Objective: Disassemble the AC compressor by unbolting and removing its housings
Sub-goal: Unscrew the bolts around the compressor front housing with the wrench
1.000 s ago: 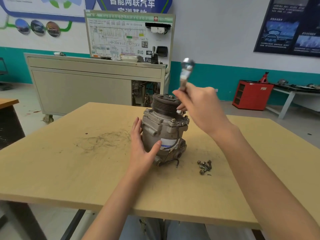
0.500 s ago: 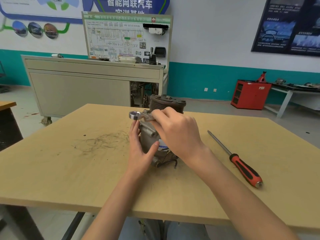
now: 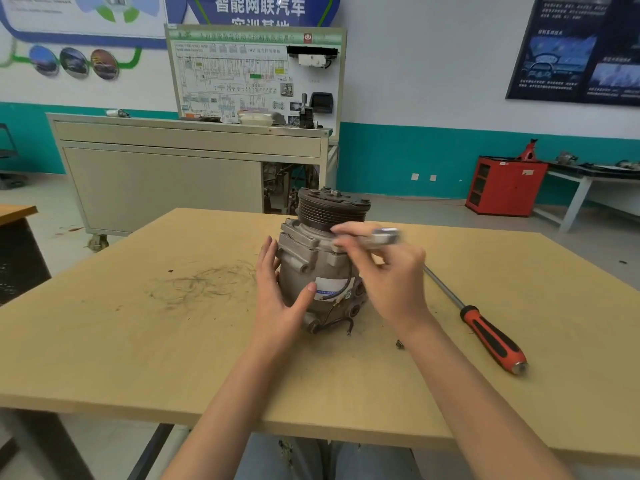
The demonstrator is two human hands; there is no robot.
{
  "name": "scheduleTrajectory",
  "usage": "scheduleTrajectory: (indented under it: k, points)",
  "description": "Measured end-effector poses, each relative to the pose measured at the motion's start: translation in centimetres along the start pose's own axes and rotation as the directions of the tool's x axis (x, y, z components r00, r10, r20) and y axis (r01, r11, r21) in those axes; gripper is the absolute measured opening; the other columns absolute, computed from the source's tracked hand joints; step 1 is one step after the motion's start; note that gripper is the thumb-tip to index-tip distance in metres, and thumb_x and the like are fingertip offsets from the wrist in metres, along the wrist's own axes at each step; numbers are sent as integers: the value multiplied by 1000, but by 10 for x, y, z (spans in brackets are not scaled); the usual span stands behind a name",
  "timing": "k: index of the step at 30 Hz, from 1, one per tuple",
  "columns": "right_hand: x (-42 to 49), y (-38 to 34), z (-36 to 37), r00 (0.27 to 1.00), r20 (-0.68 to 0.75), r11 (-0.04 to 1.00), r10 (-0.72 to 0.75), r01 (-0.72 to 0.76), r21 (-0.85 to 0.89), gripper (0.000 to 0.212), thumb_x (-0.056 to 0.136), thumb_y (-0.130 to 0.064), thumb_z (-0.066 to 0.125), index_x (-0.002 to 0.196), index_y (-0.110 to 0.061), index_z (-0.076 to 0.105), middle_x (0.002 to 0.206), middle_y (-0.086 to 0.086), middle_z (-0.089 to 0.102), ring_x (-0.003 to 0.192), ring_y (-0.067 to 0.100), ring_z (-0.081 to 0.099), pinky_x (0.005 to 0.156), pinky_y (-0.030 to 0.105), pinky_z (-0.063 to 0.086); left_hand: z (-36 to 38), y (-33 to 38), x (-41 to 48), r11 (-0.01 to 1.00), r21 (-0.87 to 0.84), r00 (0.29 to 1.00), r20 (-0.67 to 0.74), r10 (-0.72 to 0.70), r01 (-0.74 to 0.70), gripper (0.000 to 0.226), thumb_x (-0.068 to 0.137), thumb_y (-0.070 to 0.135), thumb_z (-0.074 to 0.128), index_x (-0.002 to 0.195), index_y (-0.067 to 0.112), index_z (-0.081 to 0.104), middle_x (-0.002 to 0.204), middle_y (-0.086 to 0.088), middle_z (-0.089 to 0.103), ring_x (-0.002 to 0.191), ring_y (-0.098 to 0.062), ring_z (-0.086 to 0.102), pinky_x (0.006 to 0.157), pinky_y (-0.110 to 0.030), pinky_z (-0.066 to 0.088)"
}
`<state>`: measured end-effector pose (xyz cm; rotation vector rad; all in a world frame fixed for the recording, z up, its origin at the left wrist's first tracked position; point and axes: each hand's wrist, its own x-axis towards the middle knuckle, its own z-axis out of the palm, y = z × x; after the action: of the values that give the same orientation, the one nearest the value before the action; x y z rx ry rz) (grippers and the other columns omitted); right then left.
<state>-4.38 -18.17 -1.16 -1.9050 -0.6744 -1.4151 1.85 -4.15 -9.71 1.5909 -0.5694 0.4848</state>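
Grey compressor (image 3: 313,266) upright on table (image 3: 138,341)

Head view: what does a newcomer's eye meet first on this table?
The grey compressor stands upright in the middle of the table, with its pulley on top. The left hand holds its side, while the right hand holds a blurred silver wrench just below the pulley. A red-and-black screwdriver lies on the table to the right.
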Motion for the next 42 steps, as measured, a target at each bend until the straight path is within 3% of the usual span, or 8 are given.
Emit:
scheduleTrajectory:
  k: [5,10,15,19,22,30,37,42]
  points:
    - [-11,35,-12,689,157,343,708,-528,777,33,98,-9,34,88,-11,65,90,12,71,82,27,70,70,30,56,1,2,1,1000,16,1000,0,-12,12,87,80,46,63,151,27,17,159,17,10,145,-12,22,116,-46,29]
    - [-1,58,-9,445,382,-82,810,-558,826,26,99,-10,35,88,-2,57,79,16,72,75,25,71,61,27,57,1,3,0,1000,9,1000,1,-11,11,83,81,33,64,150,29,17,159,15,11,144,-10,24,116,-44,29]
    - [14,45,-26,682,35,510,730,-579,636,26,99,-21,42,87,-6,59,73,7,73,68,23,71,60,25,57,1,2,0,1000,5,1000,2,-19,19,83,81,35,64,150,28,17,158,17,11,143,-8,25,116,-42,30]
    - [32,13,-28,966,-60,968,251,-249,45,21,94,-22,52,83,-8,64,70,0,68,58,16,68,55,21,56,1,2,0,1000,4,1000,-2,-17,17,83,82,32,64,151,25,18,159,15,11,144,-11,24,116,-44,29]
    - [42,-5,-13,993,75,951,-92,110,-289,33,90,-23,50,81,4,67,64,10,66,51,21,63,48,31,53,1,3,0,1000,2,1000,-9,-6,6,83,82,30,63,151,21,18,159,11,12,144,-13,23,116,-45,28]
    - [31,-25,10,917,307,778,-255,383,-498,12,85,-14,67,83,-2,68,64,11,61,51,22,60,42,24,47,1,0,0,1000,6,1000,-11,3,-3,82,83,30,64,151,23,19,159,9,14,145,-11,22,117,-43,28]
    - [21,-23,10,944,266,806,-194,308,-506,12,86,-13,62,86,-2,68,69,11,62,53,22,60,43,25,50,2,-2,1,1000,7,1000,-10,-2,2,82,83,33,64,150,27,18,159,10,13,145,-11,22,117,-44,28]
    - [4,2,-2,995,-7,995,98,-98,5,20,92,-16,52,89,-3,66,81,7,69,71,18,69,65,26,56,0,0,1,1000,20,1000,-2,-6,6,86,81,43,63,152,22,18,159,14,11,145,-12,22,116,-45,28]
